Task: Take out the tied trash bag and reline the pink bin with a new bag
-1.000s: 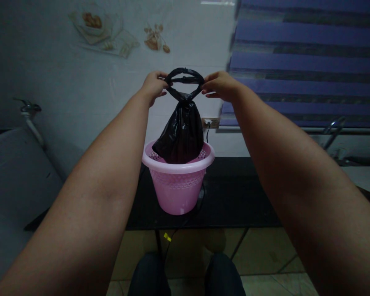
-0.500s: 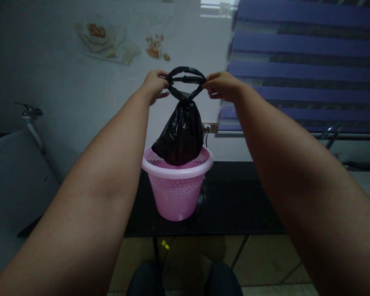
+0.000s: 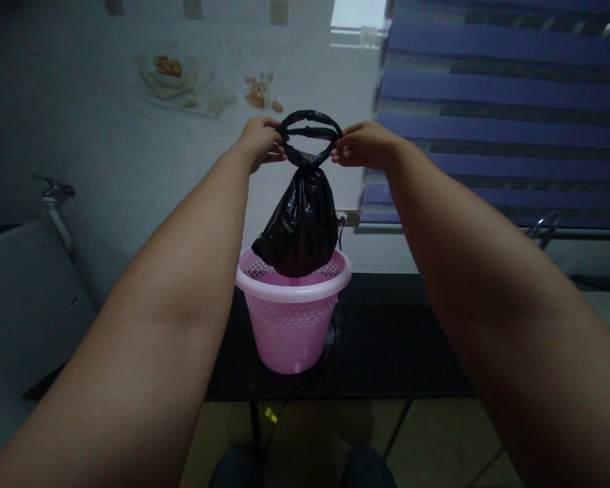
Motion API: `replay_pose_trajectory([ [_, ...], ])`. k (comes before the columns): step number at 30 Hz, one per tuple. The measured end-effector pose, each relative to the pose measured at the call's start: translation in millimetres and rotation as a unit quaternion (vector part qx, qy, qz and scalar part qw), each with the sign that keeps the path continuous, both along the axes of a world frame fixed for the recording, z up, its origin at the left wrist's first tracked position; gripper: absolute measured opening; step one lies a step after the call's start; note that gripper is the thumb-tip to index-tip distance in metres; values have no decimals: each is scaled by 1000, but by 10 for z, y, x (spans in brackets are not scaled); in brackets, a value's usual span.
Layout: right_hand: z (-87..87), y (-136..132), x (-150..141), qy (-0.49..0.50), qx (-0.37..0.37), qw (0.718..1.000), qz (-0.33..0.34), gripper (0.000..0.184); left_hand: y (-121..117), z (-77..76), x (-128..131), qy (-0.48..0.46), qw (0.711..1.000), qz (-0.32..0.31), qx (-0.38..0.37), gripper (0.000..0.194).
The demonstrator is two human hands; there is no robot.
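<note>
A black plastic garbage bag (image 3: 302,224) hangs from both my hands, its top drawn into loops above a gathered neck. My left hand (image 3: 261,142) pinches the left side of the loops, and my right hand (image 3: 363,144) pinches the right side. Both arms are stretched forward. Below the bag stands a pink plastic basket (image 3: 291,332) with a wide rim and a perforated band. The bag's bottom hangs at the height of the basket's rim and covers part of its opening. What the bag contains is hidden.
The basket stands on a black countertop (image 3: 386,339). A cable with a yellow tag (image 3: 271,415) hangs over the front edge. Behind are a wall socket (image 3: 350,217) and a purple striped blind (image 3: 488,135). A tap (image 3: 54,190) is at the left, another faucet (image 3: 543,227) at the right.
The view has tilted up slightly, so the basket and counter appear lower. Both hands keep their hold on the bag, which hangs nearly the same above the basket.
</note>
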State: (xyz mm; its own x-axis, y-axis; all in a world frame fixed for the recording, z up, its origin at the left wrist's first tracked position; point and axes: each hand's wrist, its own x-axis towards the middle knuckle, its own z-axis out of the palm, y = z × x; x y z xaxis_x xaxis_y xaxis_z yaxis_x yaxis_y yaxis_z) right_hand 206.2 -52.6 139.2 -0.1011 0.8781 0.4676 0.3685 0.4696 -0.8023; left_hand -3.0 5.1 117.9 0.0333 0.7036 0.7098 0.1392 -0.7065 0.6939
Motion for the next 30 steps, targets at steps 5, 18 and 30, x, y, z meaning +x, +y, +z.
replay_pose_trajectory([
  [5,6,-80,-20,4,13,1000,-2,21,-50,25,8,-1,1000,-8,-8,28],
  [18,42,-135,-50,9,41,999,-26,15,-306,82,81,-13,999,-29,-17,31],
  [30,49,-246,-83,12,51,998,-36,20,-232,140,74,-2,998,-56,0,27],
])
